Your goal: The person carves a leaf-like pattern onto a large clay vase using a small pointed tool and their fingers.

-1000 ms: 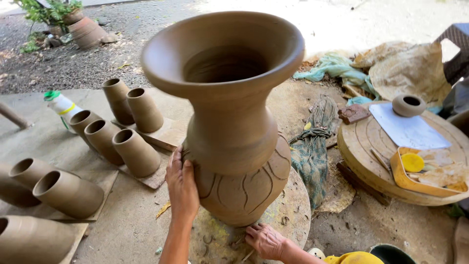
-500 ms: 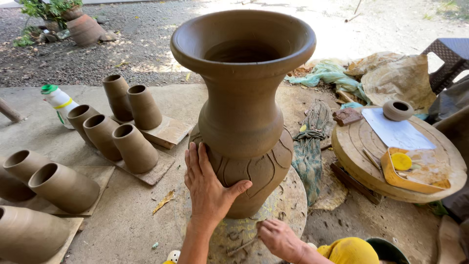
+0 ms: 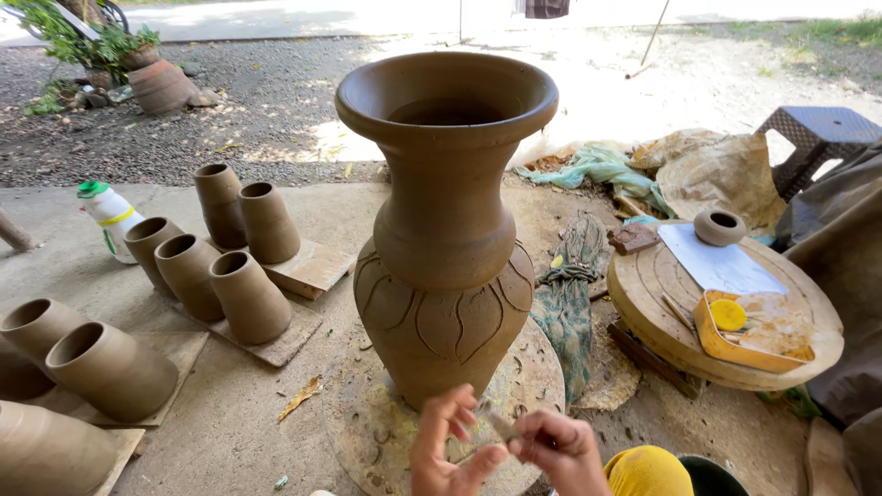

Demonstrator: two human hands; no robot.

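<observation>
Left hand [image 3: 447,448] and right hand [image 3: 555,450] meet near the tall brown leaf-carved clay vase [image 3: 446,230], pinching a small thin tool [image 3: 503,428] between them. White plastic bottle with green cap and yellow band [image 3: 108,217] lies far left, beside the unfired clay cylinders [image 3: 220,266].

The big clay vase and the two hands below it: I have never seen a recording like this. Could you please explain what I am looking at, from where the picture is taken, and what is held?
There is no machine here. A person wears a camera on the head, so you look down as that person does. The two hands at the bottom edge are the person's own: the left hand and the right hand. They meet in front of the tall unfired clay vase, not touching it, and pinch a small thin tool between them; what kind of tool is too small to tell.

The vase has leaf shapes carved into its belly and stands on a round turntable on the ground. To the left, smaller clay cylinders rest on boards, near a white plastic bottle. To the right, a round wooden board carries a small clay pot and a yellow tray.
</observation>
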